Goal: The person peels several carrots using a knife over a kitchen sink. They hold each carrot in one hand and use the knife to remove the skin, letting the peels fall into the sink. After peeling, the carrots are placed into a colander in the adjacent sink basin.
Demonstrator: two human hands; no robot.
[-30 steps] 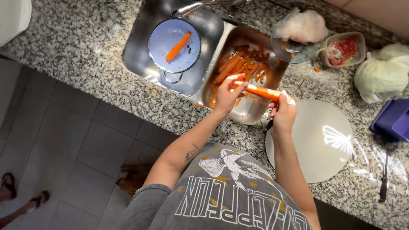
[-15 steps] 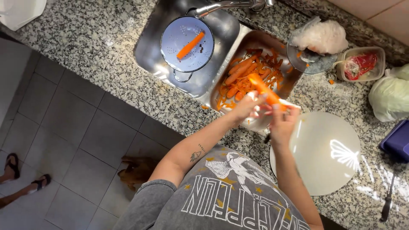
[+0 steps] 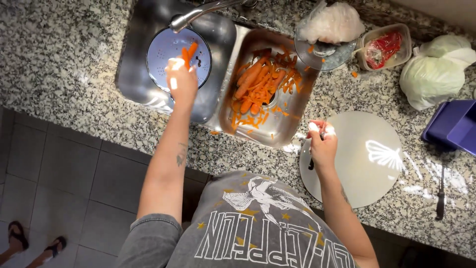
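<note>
A peeled orange carrot (image 3: 189, 53) lies over the blue colander (image 3: 163, 54) in the left sink basin. The left hand (image 3: 181, 82) reaches above the colander, fingers curled, fingertips on the carrot. The right hand (image 3: 322, 144) is closed around a dark-handled peeler (image 3: 311, 163) beside the round board (image 3: 367, 159).

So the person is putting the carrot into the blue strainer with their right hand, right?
Not quite: it is the left hand that holds the carrot over the blue strainer, as the head view shows. The right hand is over by the round white board, gripping a dark-handled tool.
</note>
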